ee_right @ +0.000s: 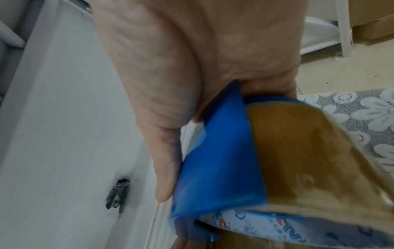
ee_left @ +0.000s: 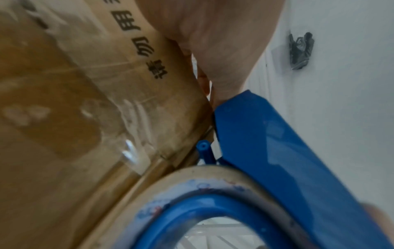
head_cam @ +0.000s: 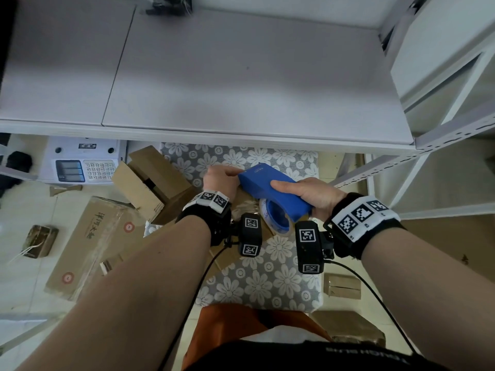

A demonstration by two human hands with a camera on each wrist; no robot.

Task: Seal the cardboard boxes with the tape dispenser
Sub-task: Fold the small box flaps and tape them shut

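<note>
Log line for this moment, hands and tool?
right hand grips blue tape dispenser | left hand holds cardboard box at far edge | dispenser on box top

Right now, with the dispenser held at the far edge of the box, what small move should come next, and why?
Probably draw the dispenser back toward the body along the box top. The right hand grips it with its nose at the far edge, and the left hand holds the box there. The top already shows clear tape, so I cannot tell if this pass is needed.
</note>
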